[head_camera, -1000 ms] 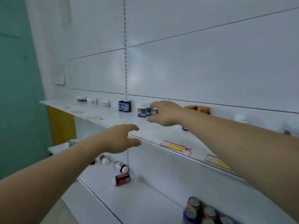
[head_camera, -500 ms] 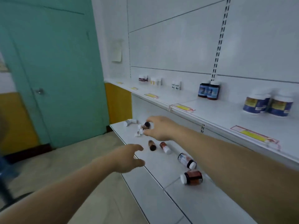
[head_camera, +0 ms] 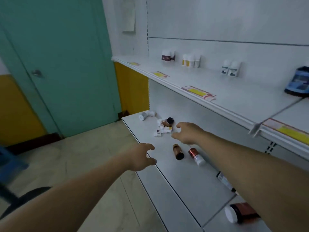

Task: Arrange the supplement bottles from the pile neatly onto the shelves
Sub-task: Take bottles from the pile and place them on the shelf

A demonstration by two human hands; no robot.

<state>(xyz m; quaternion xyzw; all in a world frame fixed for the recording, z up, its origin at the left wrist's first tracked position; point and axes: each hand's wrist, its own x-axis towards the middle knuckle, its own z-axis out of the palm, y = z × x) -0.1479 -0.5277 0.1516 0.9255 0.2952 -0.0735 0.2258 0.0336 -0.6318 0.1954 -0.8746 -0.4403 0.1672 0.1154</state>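
A small pile of supplement bottles (head_camera: 163,127) lies on the lower shelf (head_camera: 184,178), topped by a brown bottle with a black cap (head_camera: 168,121). My right hand (head_camera: 187,133) hovers just right of the pile, fingers spread, holding nothing. My left hand (head_camera: 142,156) hangs over the shelf's front edge, fingers loosely curled and empty. A brown bottle (head_camera: 178,151) and a red bottle with a white cap (head_camera: 196,156) lie on their sides below my right hand. Bottles stand upright on the upper shelf (head_camera: 217,91).
White bottles (head_camera: 147,114) lie at the lower shelf's far corner. A red-brown bottle (head_camera: 240,212) lies near the right bottom edge. Upright groups (head_camera: 168,55), (head_camera: 191,60), (head_camera: 230,69) and a blue bottle (head_camera: 298,82) stand above. A teal door (head_camera: 66,64) is left.
My view swung left and down from the upper shelf to the lower one. My right hand came down to the pile, gripped a small bottle there, and is now beside it, fingers spread.
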